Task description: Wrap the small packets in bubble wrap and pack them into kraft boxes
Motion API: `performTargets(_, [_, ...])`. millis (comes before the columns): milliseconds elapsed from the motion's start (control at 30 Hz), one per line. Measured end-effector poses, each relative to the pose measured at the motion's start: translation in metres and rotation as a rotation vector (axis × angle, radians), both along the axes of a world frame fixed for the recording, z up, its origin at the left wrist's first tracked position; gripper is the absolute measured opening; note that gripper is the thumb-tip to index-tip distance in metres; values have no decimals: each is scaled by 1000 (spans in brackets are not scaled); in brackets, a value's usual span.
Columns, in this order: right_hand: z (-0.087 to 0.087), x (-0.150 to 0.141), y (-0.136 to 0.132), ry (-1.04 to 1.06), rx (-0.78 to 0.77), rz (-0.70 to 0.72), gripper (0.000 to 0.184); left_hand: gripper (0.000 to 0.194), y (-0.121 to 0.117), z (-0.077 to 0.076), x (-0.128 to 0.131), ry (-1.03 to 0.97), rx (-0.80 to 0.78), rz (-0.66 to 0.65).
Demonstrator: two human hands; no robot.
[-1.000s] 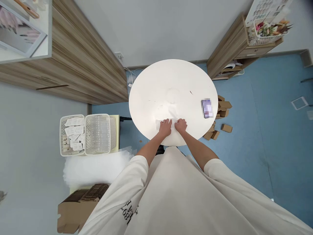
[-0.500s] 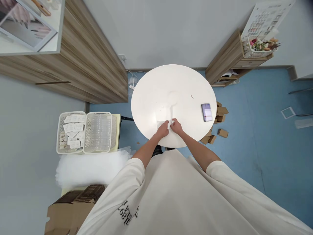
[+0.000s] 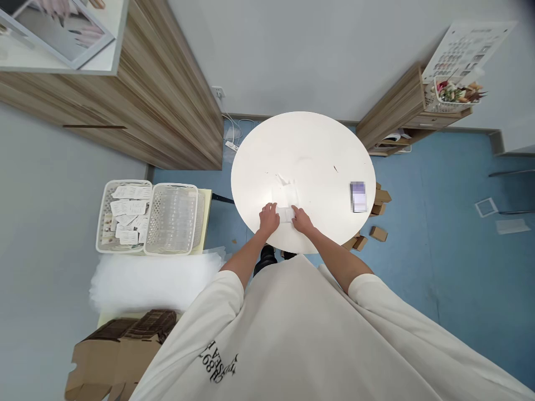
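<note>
A whitish, see-through plastic bag or sheet (image 3: 286, 215) lies on the near part of the white round table (image 3: 309, 145), right in front of me. A looser see-through part reaches away from it across the tabletop, with a small pale strip (image 3: 283, 180) at its far end. My left hand (image 3: 270, 218) is closed at the left edge of the folded near part. On the opposite edge, my right hand (image 3: 301, 219) pinches or presses the plastic with its fingers bent. Both hands rest low at the table; anything under the fingers is hidden.
On the table's right side lies a purple pack (image 3: 358, 197). Small cardboard boxes (image 3: 378, 233) sit on the floor beyond it. To the left, a side table bears a basket of cards (image 3: 100, 220), a basket of clear containers (image 3: 194, 220), white film (image 3: 154, 281) and flat cartons (image 3: 112, 362).
My hands have moved apart, each to one side of the plastic. The upright strip between them is gone; the plastic now lies flatter. The view has shifted slightly.
</note>
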State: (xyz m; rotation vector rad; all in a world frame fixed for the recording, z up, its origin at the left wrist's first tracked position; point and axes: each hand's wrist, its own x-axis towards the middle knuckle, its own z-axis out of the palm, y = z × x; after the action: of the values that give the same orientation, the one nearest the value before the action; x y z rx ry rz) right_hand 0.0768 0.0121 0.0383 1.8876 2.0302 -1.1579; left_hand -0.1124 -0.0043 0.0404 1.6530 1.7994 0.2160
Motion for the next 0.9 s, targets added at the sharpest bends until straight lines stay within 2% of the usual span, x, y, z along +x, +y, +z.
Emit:
performTargets(200, [2, -4, 1, -50, -19, 24, 67, 36, 24, -13, -9, 62, -145, -83])
performTargets(400, [5, -6, 2, -81, -28, 26, 67, 27, 27, -14, -8, 121, -217, -64])
performTargets(500, [2, -5, 2, -70, -28, 17, 68, 26, 25, -13, -9, 125, -271, 34])
performTargets(633, [-3, -4, 2, -44, -20, 8, 69, 21, 21, -9, -10, 8, -288, 186])
performTargets(833, [-3, -4, 0, -29, -11, -3, 69, 39, 21, -5, 1, -86, -428, 406])
performTargets(900, [-3, -4, 0, -31, -9, -8, 70, 40, 22, -6, 6, -122, -414, 446])
